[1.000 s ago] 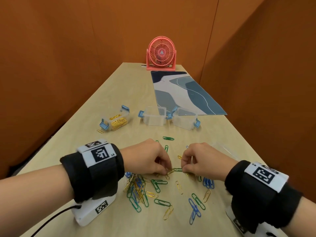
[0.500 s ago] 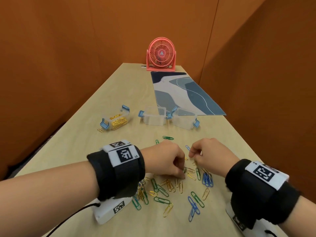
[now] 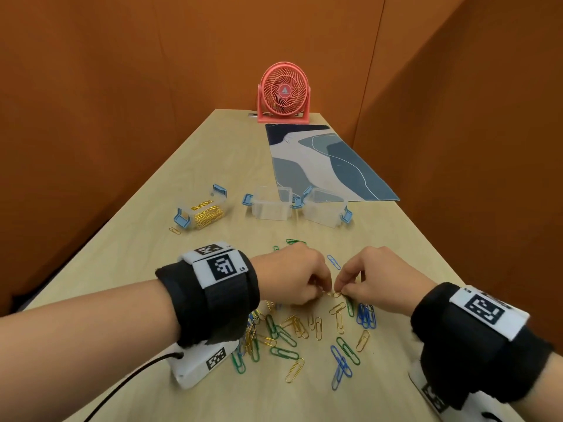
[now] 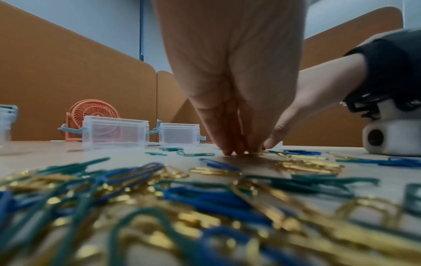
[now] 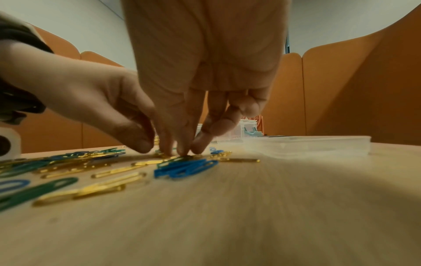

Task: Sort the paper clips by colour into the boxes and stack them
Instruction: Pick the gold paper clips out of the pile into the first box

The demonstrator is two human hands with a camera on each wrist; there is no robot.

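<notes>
Gold, green and blue paper clips (image 3: 304,330) lie scattered on the near part of the table. My left hand (image 3: 324,292) and right hand (image 3: 341,292) meet fingertip to fingertip over a gold clip (image 3: 332,294), both pinching at it on the tabletop. The left wrist view shows the left hand (image 4: 237,153) with fingertips together on the wood. In the right wrist view the right hand (image 5: 182,153) has its tips down beside a bunch of blue clips (image 5: 187,166). Three clear boxes stand farther back: one holding gold clips (image 3: 202,213), two empty (image 3: 271,205) (image 3: 324,210).
A clear flat lid (image 5: 307,144) lies to the right of my right hand. A blue patterned mat (image 3: 326,162) and a pink fan (image 3: 285,94) sit at the far end. One gold clip (image 3: 174,230) lies near the left box. Orange walls close in on both sides.
Both hands have moved a little farther from me across the clips, the left arm also shifting right. Their fingertips, on a green clip a second ago, now meet at a gold clip.
</notes>
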